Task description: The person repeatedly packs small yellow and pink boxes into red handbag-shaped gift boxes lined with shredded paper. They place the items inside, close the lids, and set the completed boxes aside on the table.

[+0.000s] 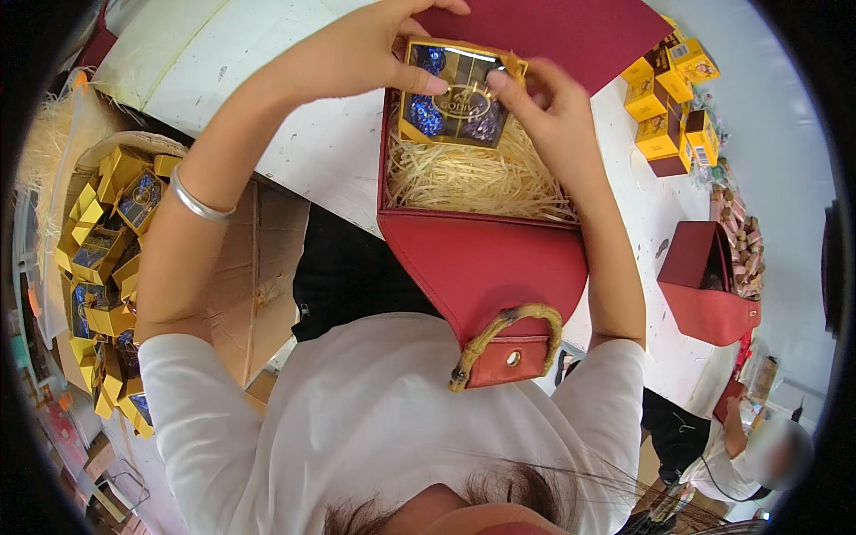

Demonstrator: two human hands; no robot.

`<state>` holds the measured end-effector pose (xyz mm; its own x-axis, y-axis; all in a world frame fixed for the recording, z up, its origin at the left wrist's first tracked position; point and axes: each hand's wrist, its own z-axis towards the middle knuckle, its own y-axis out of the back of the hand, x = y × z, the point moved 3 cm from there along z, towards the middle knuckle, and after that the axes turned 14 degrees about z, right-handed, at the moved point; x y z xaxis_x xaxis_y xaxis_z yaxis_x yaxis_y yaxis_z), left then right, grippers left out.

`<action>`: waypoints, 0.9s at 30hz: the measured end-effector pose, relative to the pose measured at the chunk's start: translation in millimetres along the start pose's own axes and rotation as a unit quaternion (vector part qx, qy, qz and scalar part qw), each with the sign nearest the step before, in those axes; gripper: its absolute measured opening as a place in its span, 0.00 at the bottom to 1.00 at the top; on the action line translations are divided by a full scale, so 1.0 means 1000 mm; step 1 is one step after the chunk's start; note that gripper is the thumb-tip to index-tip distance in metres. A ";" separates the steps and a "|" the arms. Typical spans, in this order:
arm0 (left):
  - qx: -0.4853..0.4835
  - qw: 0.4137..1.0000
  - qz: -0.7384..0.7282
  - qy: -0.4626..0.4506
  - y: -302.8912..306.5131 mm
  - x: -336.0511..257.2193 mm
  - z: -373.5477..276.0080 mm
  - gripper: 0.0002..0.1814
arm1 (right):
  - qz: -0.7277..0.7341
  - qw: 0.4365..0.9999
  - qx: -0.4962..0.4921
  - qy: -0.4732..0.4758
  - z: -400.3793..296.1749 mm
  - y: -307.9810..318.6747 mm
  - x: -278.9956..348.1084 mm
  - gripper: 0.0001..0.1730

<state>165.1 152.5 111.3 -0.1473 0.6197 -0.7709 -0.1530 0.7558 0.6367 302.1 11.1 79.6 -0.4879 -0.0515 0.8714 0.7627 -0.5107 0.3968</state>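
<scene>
Between my two hands is a gold chocolate box with a clear window, blue foil-wrapped sweets inside and a gold ribbon at its upper right corner. My left hand has its thumb on the window at the left side. My right hand holds the right edge, thumb near the ribbon. The box is over the far part of a red gift box lined with pale shredded paper filler. The gift box's red flap hangs towards me and bears a bamboo handle.
At left, a carton holds many gold chocolate boxes. Yellow and brown small boxes are stacked on the white table at far right. Nearer stands another red gift box beside pink-wrapped pieces. A co-worker is at lower right.
</scene>
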 end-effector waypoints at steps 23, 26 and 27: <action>-0.260 0.886 0.373 -0.091 -0.036 -0.022 0.020 0.08 | -0.228 0.952 0.183 -0.088 -0.001 -0.013 -0.013 0.28; -0.293 0.896 0.327 -0.067 -0.036 -0.017 0.018 0.08 | -0.094 0.979 0.159 0.084 -0.031 0.011 0.055 0.34; -0.296 0.902 0.308 -0.061 -0.036 -0.016 0.020 0.09 | 0.022 0.964 0.202 0.174 -0.045 0.016 0.066 0.35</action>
<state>192.3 119.3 100.6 -0.2784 0.9296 -0.2417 -0.5796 0.0380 0.8140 262.7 -39.1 130.2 -0.5100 -0.3863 0.7685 0.8549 -0.1294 0.5023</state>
